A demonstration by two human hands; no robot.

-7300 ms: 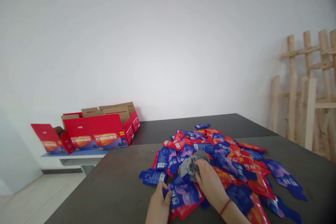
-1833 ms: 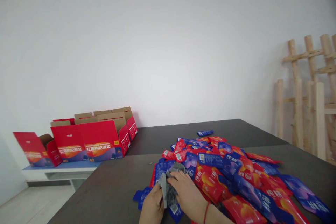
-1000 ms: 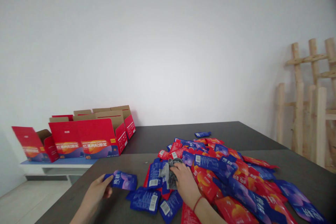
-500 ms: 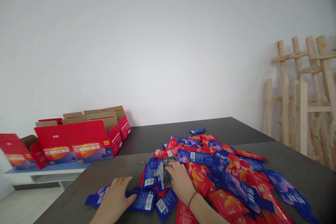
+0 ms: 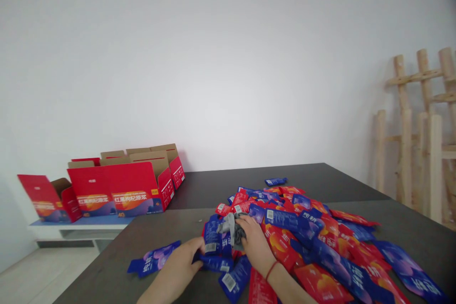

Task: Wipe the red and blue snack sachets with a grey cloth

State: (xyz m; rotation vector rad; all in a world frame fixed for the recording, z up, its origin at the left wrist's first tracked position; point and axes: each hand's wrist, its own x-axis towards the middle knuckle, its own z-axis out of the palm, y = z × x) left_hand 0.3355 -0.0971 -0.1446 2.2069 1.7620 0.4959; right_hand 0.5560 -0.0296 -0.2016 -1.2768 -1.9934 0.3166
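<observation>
A heap of red and blue flat pouches [image 5: 306,232] lies on a dark table [image 5: 160,232]. My right hand [image 5: 254,244] rests at the heap's left edge, fingers closed on a crumpled grey cloth [image 5: 231,228]. My left hand [image 5: 185,261] reaches in from the lower left, its fingers pinching the end of a blue pouch [image 5: 213,262] that lies by the heap. A single blue pouch [image 5: 153,259] lies apart on the table, left of that hand.
Open red cardboard boxes [image 5: 121,185] stand on a low white shelf [image 5: 78,228] beyond the table's left edge. Wooden frames [image 5: 420,142] lean against the wall at right. One stray blue pouch [image 5: 275,181] lies at the far side of the table.
My left hand let go of the blue pouch it laid at the left and moved right onto another blue pouch by the heap. My right hand stays on the grey cloth.
</observation>
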